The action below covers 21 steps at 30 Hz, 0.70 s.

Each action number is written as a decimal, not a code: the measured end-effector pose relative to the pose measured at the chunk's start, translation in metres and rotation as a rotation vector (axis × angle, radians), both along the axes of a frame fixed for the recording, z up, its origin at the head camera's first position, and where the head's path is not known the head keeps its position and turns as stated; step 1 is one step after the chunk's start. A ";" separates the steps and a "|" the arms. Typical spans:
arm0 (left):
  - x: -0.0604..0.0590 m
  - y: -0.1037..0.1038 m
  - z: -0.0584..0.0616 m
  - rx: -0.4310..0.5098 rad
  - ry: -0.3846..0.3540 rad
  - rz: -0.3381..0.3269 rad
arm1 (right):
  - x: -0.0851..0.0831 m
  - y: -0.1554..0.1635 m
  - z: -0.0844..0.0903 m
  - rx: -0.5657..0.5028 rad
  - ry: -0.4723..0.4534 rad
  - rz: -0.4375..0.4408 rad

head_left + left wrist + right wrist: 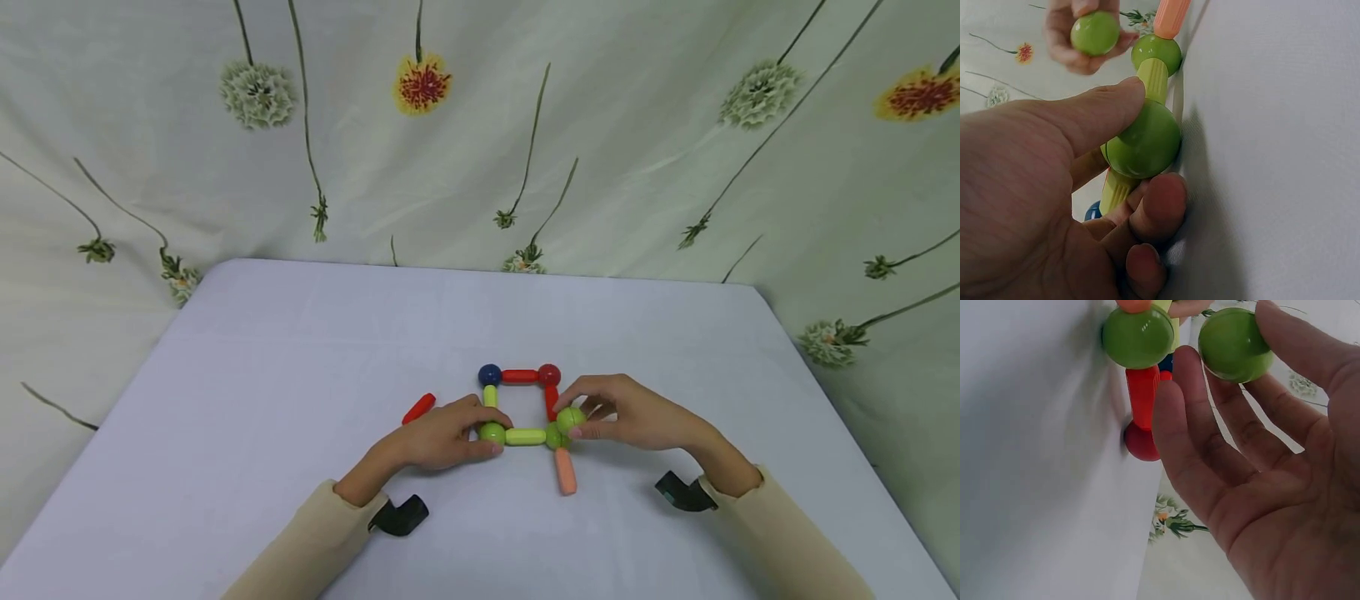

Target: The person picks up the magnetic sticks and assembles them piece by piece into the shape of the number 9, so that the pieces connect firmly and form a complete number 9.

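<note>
Fingers of my left hand are pinching the glossy green plastic corner ball at the near-left corner of a flat square frame of sticks and balls lying on the pale lavender tablecloth. Left of that hand, a loose red plastic stick is lying apart. My right hand is gripping a loose glossy green plastic ball in its fingertips, just above the near-right corner. An orange stick is jutting toward me there. Open cloth is stretching wide around everything.
</note>
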State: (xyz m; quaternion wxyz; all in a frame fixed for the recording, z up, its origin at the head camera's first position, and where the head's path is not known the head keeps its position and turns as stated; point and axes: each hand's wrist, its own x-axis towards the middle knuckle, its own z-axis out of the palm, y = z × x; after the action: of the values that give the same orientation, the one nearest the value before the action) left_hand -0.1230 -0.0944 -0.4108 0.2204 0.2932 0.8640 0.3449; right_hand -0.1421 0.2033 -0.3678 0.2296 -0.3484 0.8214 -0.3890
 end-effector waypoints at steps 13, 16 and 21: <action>0.000 0.000 0.001 -0.006 0.008 0.009 | 0.041 0.006 -0.002 0.061 -0.047 0.231; -0.001 0.000 0.001 -0.008 0.013 0.008 | 0.045 0.002 -0.007 0.097 -0.058 0.266; 0.000 0.000 0.000 -0.010 0.008 0.009 | 0.050 -0.002 -0.014 0.143 -0.011 0.303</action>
State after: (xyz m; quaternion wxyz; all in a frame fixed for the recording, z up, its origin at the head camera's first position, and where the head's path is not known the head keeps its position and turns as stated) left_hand -0.1233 -0.0939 -0.4112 0.2167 0.2899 0.8678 0.3403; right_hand -0.0923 0.2014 -0.3823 0.3144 -0.4489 0.7837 -0.2923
